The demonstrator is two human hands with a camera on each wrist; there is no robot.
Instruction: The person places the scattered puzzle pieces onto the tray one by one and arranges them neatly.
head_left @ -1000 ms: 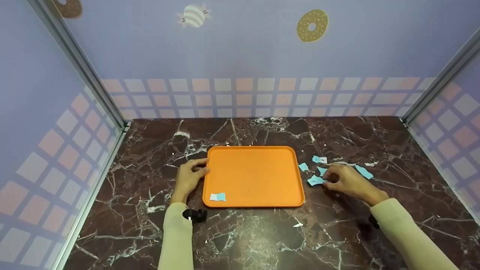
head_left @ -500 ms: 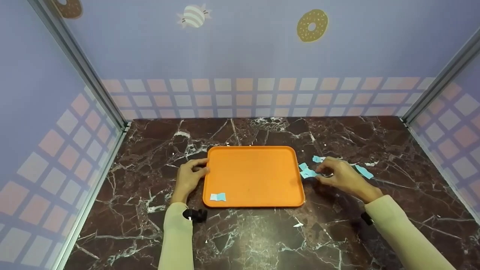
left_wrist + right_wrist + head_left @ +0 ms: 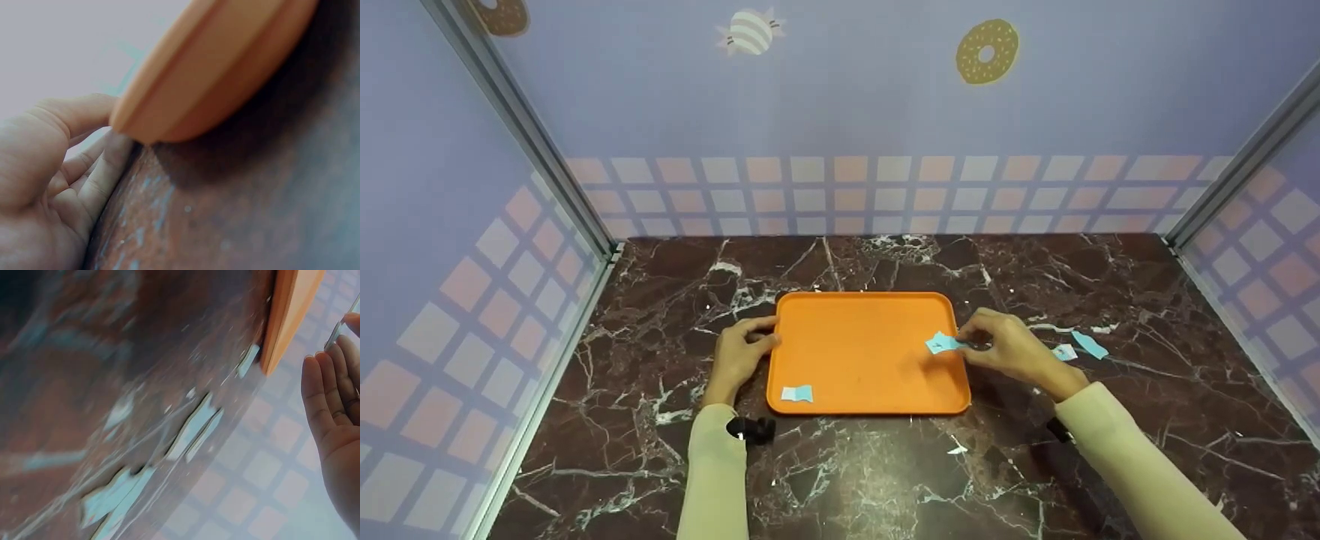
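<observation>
An orange tray [image 3: 855,352] lies on the dark marbled table. At its left rim rests my left hand [image 3: 739,352]; in the left wrist view the thumb and fingers hold the tray edge [image 3: 191,67]. My right hand [image 3: 1005,349] pinches a light blue puzzle piece [image 3: 940,343] with a dark mark on it, above the tray's right side. In the right wrist view this piece [image 3: 334,336] shows edge-on at the fingertips. A white and blue puzzle piece [image 3: 796,393] lies in the tray's near left corner.
Right of the tray lie a blue-white piece [image 3: 1065,352] and a long blue piece [image 3: 1089,345]. More pieces [image 3: 194,424] show in the right wrist view, largely hidden by my hand in the head view. Patterned walls [image 3: 870,105] stand behind and at both sides.
My right hand has taken hold of the blue piece and carried it left from the table to over the tray's right rim. The left hand has stayed put.
</observation>
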